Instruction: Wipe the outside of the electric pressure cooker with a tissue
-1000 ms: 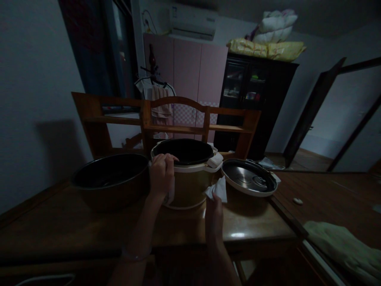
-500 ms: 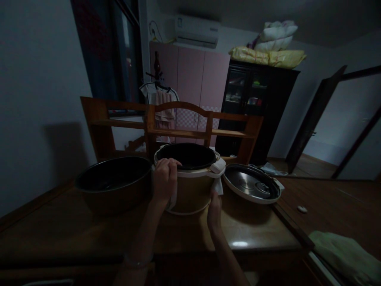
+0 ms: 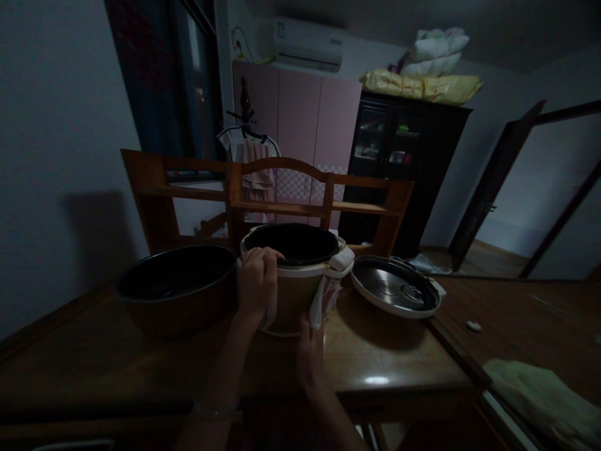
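An electric cooker with a pale rim and a dark interior stands upright on the wooden table. My left hand is closed over its rim at the near left. Low on the cooker's right front, my right hand grips a thin white cloth that lies against the outer wall. Part of the cloth hangs in folds under the rim. On the left rests a wide, dark inner pot. To the right lies the cooker's lid, its metal underside facing up.
Behind the cooker rises a wooden shelf rack. The glossy table ends at a raised right edge, beyond which a pale green cloth bundle sits. A small white object lies on the brown surface at right.
My right hand has moved left with the cloth, from the cooker's right side to its front. My left hand stays on the rim. The view has shifted slightly.
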`<state>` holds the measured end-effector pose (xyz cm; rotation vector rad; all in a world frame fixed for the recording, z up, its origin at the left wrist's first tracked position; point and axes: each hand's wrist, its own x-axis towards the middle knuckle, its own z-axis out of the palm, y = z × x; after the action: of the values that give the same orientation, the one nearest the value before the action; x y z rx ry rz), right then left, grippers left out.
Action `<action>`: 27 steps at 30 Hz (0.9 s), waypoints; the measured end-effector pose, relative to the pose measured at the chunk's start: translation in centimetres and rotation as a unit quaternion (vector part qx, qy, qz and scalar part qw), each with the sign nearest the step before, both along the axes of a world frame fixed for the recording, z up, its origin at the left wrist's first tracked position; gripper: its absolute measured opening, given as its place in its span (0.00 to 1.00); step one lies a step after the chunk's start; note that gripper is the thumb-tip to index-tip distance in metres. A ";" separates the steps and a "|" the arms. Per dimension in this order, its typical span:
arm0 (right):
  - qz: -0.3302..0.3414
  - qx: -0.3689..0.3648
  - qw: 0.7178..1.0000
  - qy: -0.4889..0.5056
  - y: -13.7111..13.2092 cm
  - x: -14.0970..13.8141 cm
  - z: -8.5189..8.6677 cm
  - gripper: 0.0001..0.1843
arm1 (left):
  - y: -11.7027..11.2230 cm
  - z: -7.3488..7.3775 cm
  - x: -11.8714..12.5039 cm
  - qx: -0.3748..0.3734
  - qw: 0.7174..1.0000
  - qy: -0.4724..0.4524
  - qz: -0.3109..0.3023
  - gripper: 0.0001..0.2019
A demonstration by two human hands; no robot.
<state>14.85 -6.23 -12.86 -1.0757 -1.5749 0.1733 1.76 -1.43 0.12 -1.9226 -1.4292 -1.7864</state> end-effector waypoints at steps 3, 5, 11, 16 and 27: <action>0.004 -0.028 0.999 0.047 -0.5 -0.4 0.5 0.37 | -0.1 0.0 0.1 0.003 1.000 0.005 0.001 0.25; 0.003 -0.013 1.000 -0.003 -0.7 -0.7 0.8 0.37 | -0.1 0.0 0.1 0.002 1.000 0.004 0.002 0.25; 0.031 0.038 0.982 -0.180 -1.0 -1.0 1.3 0.41 | 0.0 0.0 0.0 0.007 1.000 0.006 0.001 0.25; 0.091 0.045 0.957 -0.272 -1.5 -0.9 1.8 0.46 | 0.1 0.1 0.0 0.009 1.000 0.011 -0.002 0.24; 0.142 0.022 0.936 -0.320 -2.0 1.7 1.0 0.45 | 0.0 0.1 0.0 0.000 1.000 0.008 0.004 0.25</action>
<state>16.52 -8.27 -11.84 -0.9061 -2.3121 -0.0280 1.77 -1.44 0.22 -1.9245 -1.4292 -1.7645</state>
